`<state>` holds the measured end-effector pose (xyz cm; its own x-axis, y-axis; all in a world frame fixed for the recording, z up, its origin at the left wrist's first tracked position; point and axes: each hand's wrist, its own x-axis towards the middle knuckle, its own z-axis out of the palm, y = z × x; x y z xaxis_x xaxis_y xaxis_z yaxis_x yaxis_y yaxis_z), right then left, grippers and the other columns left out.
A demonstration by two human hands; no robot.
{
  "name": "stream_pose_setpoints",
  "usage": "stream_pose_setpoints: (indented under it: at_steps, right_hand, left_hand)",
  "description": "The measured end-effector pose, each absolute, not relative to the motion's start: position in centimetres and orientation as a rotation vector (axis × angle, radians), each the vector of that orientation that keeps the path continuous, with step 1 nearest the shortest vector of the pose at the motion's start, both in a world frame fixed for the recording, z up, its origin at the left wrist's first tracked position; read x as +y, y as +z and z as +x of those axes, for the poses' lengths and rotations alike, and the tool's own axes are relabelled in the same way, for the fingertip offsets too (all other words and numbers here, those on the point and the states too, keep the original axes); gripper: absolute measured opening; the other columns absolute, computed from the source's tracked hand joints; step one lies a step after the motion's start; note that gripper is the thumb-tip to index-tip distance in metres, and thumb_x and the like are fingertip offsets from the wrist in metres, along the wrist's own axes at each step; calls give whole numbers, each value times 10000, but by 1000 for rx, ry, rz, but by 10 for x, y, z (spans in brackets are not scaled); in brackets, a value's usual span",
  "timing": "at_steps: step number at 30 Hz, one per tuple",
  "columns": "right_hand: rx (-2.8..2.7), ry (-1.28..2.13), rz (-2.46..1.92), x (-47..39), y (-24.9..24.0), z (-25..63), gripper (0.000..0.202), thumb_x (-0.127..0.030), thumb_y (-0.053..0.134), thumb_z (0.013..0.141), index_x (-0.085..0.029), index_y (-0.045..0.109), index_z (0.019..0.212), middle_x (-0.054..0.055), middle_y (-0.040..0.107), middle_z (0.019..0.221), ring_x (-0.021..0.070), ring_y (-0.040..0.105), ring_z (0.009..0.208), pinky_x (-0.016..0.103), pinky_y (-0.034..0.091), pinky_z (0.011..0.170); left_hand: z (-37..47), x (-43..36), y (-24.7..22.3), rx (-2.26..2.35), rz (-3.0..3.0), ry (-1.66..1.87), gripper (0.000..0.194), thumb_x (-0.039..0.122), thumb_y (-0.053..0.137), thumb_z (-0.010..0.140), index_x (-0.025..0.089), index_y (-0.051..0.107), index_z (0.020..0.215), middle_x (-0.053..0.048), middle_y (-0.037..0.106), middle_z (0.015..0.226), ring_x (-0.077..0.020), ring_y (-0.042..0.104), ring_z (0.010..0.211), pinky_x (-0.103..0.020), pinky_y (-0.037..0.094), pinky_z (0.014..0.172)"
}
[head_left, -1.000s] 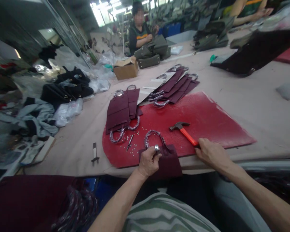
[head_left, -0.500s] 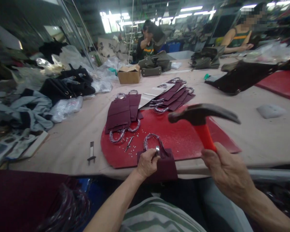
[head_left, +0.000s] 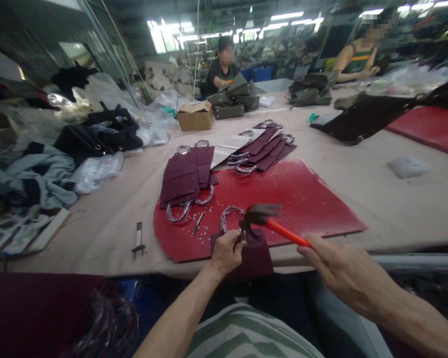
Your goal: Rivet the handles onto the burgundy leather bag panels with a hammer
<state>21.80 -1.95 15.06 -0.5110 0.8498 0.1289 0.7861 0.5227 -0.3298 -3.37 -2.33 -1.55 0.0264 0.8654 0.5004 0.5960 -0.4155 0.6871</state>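
Maroon bag panel (head_left: 252, 256) lies at the red mat's (head_left: 313, 199) near edge, my left hand (head_left: 226, 251) pinching its fitting while my right hand (head_left: 334, 266) grips the hammer (head_left: 272, 221), seemingly mid-strike; next blow needs square aim.

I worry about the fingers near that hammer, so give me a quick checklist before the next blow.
1. Right hand closed firmly on the hammer's orange handle: ok.
2. Left hand pinning the maroon piece: ok.
3. Left fingertips clear of the hammer head: not ok, they sit right beside it.
4. Piece backed by the red mat: not ok, its near part overhangs the table edge.
5. Rivet seated squarely: cannot tell, the hammer head hides it.
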Motion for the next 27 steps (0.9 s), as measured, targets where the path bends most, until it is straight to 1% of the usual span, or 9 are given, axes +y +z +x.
stream_pose_setpoints:
  at_steps: [5,8,10,13,15,17,20,24,27]
  right_hand:
    - [-2287,791,-1610,29,108,227,446,-492,227,1001,-245,433,693,7,536,573,169,508,508,280,365,512]
    - [-2274,633,-1806,52,77,224,376,-389,289,986,-200,550,793,56,601,664,208,576,599,308,426,580]
    - [-2274,454,-1802,55,63,216,326,-343,368,965,-142,619,1021,146,663,922,273,626,822,377,468,715]
    - [-2405,211,-1478,45,50,191,426,-304,488,937,-139,557,1324,205,530,1351,341,513,1192,486,419,962]
    - [-2544,196,-1205,35,41,170,471,-292,563,918,-181,549,1375,172,443,1474,340,420,1313,513,356,1061]
    - [-2624,279,-1091,27,30,151,474,-308,599,917,-216,562,1380,150,379,1538,334,359,1376,537,309,1108]
    - [-2616,317,-1157,23,14,136,489,-333,610,925,-225,556,1399,141,317,1583,331,303,1423,570,250,1146]
    - [-2592,329,-1201,24,8,135,540,-349,656,898,-234,546,1414,121,317,1590,320,295,1430,565,229,1164]
    - [-2592,345,-1181,24,10,137,569,-406,682,886,-232,550,1411,124,322,1586,325,298,1427,566,225,1165]
  left_hand:
    - [-34,-25,-13,1481,2010,1327,81,151,546,878,201,594,918,-38,647,790,-176,648,735,-279,535,715]
    - [-35,-25,-14,1470,2036,1359,79,156,545,878,198,595,922,-44,649,790,-180,644,729,-285,537,711]
    - [-36,-25,-15,1463,2038,1371,78,158,547,879,196,597,925,-47,654,800,-180,648,739,-286,540,720]
    - [-38,-25,-18,1462,2039,1366,77,167,547,888,196,605,931,-54,666,826,-180,663,772,-284,549,745]
    - [-39,-24,-20,1470,2051,1359,85,174,542,896,195,613,938,-61,679,840,-183,673,792,-289,555,758]
    - [-38,-25,-20,1467,2052,1361,107,177,537,900,190,627,956,-67,695,856,-185,684,806,-295,563,766]
    - [-34,-27,-17,1477,1882,1420,118,226,559,903,181,651,963,-76,726,887,-189,707,834,-305,581,789]
    - [-48,-30,1,1576,1177,1617,225,381,577,920,164,632,937,-59,731,852,-180,723,762,-312,613,728]
    - [-90,-33,18,1691,876,1667,302,442,667,832,157,626,924,-26,716,792,-172,709,694,-315,618,674]
